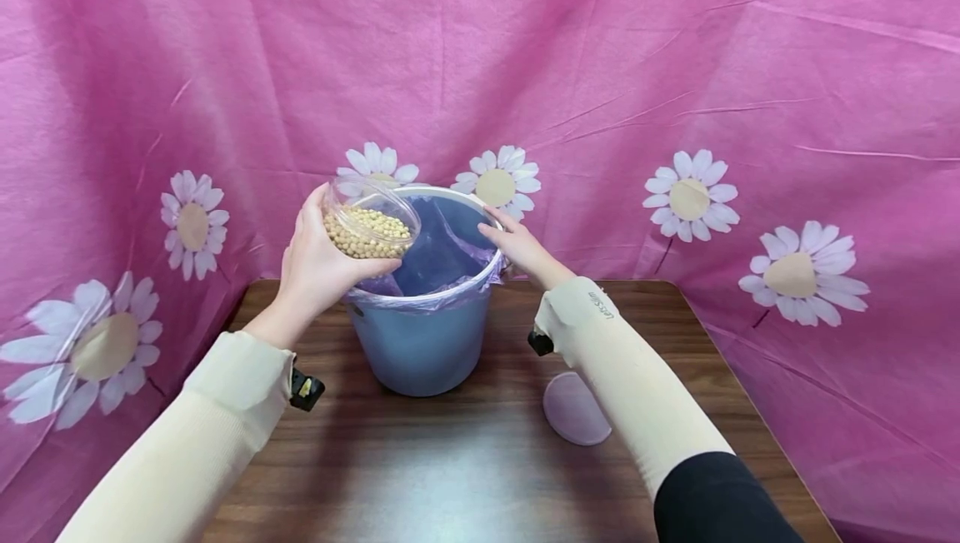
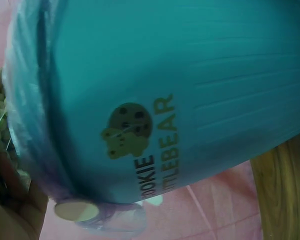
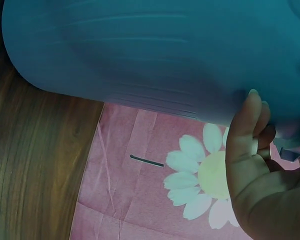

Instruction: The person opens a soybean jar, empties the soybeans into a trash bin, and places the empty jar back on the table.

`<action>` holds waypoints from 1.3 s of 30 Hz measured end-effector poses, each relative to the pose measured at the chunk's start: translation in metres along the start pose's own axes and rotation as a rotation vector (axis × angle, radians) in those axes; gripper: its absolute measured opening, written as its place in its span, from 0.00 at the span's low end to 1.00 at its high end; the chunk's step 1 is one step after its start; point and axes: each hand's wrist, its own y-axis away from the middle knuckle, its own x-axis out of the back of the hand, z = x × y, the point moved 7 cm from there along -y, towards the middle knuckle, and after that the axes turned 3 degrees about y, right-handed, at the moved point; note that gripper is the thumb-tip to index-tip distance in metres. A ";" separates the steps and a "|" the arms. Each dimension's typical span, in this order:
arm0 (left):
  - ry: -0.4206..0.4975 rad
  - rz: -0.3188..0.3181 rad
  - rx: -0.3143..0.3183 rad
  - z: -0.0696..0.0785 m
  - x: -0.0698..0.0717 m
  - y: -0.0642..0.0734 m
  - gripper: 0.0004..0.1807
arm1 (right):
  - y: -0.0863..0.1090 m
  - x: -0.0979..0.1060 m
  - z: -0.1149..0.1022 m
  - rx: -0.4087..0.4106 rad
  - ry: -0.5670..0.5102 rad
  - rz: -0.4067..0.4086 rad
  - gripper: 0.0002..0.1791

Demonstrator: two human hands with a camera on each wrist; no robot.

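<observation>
A blue trash bin point(image 1: 420, 347) stands upright on the table, lined with a thin purple bag point(image 1: 408, 303) folded over its white rim. My left hand point(image 1: 306, 264) grips a clear plastic jar point(image 1: 405, 214) from its left side. Round, pale yellow beans, which look like soybeans point(image 1: 367, 235), lie inside the tilted jar, held over the bin's left rim. In the left wrist view the bin's printed side point(image 2: 130, 130) hides most of the jar. At the opposite rim, my right hand point(image 1: 528, 253) holds the bin's edge, its fingers bent against the outer wall point(image 3: 155, 55).
A round translucent lid point(image 1: 573, 411) lies flat on the wooden table point(image 1: 435, 476), partly behind my right forearm. Pink cloth point(image 1: 600, 68) with white daisies hangs behind and at both sides of the table.
</observation>
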 end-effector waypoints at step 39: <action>-0.312 0.054 -0.269 0.007 -0.020 0.003 0.67 | 0.002 0.002 0.003 0.020 0.016 0.009 0.32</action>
